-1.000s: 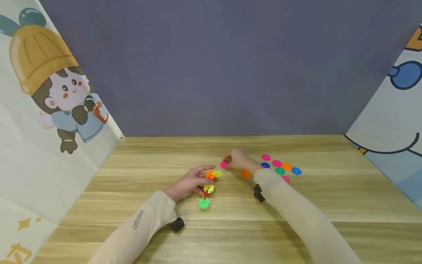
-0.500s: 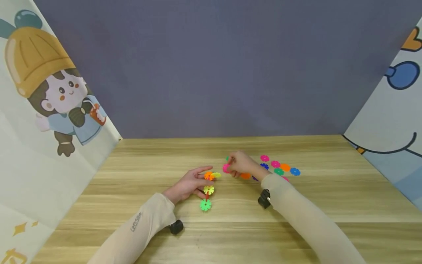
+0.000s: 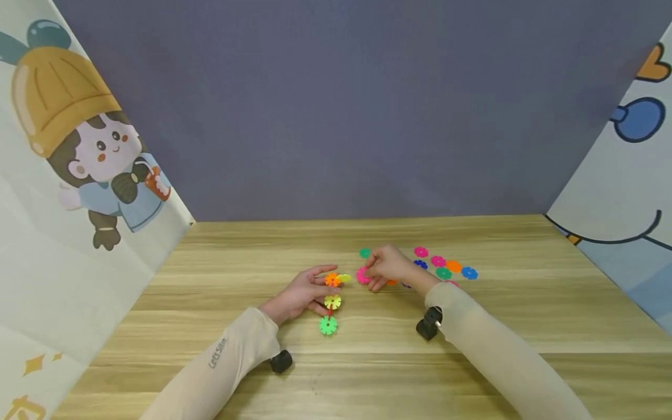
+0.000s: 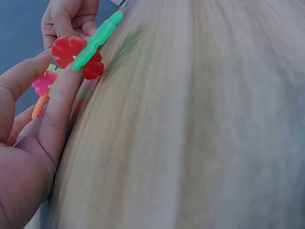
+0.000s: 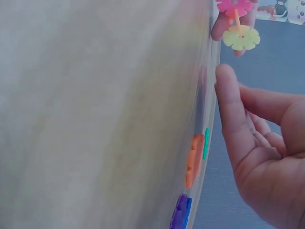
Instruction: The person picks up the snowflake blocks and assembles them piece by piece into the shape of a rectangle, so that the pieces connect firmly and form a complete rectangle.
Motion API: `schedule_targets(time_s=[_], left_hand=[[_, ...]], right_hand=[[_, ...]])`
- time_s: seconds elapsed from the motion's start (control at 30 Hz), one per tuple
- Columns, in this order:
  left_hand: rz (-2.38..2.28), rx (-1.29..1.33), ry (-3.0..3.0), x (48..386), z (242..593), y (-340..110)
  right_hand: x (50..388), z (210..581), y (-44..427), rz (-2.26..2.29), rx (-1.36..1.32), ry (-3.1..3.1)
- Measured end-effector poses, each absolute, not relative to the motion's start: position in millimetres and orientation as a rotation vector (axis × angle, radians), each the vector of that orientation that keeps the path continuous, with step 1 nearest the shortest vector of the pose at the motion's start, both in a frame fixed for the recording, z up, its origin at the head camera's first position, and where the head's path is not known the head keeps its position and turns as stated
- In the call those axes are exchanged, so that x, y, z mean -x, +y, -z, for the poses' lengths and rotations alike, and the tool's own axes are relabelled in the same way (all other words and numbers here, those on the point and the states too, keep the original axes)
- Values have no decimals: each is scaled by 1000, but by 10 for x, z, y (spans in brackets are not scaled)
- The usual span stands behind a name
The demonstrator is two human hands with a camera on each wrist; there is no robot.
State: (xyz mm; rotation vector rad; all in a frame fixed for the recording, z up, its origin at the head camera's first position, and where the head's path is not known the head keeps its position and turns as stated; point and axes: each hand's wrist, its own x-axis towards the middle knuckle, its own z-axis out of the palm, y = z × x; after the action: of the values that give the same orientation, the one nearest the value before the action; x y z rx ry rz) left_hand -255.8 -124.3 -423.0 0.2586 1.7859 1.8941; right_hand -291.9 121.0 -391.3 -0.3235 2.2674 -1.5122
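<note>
My left hand (image 3: 300, 296) pinches a chain of interlocking snowflake discs. In the head view its orange disc (image 3: 332, 280), yellow disc (image 3: 332, 301) and bright green disc (image 3: 328, 325) run down towards me, with a red disc (image 4: 69, 50) edge-on between the last two. Another yellow disc (image 3: 344, 278) juts out to the right at the top. Thumb and finger of my right hand (image 3: 394, 265) pinch a pink snowflake disc (image 3: 362, 276), a short gap to the right of the chain. That disc is hidden in the right wrist view.
Several loose discs lie on the wooden table (image 3: 336, 373) to the right: a dark green disc (image 3: 364, 253), a pink disc (image 3: 421, 252), an orange disc (image 3: 454, 266), a blue disc (image 3: 469, 273) among them. A grey wall (image 3: 336, 116) stands behind.
My right hand has come slightly towards me and right with the pink disc, leaving a dark green disc on the table behind it. The left hand stays nearly still with the chain.
</note>
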Motion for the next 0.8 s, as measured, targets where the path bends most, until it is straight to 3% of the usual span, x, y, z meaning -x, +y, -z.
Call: schedule_targets(time_s=[0.8], left_hand=[[-1892, -265, 1781, 2564, 4222, -1247]], right_hand=[[2874, 4009, 1226, 1732, 304, 2012]])
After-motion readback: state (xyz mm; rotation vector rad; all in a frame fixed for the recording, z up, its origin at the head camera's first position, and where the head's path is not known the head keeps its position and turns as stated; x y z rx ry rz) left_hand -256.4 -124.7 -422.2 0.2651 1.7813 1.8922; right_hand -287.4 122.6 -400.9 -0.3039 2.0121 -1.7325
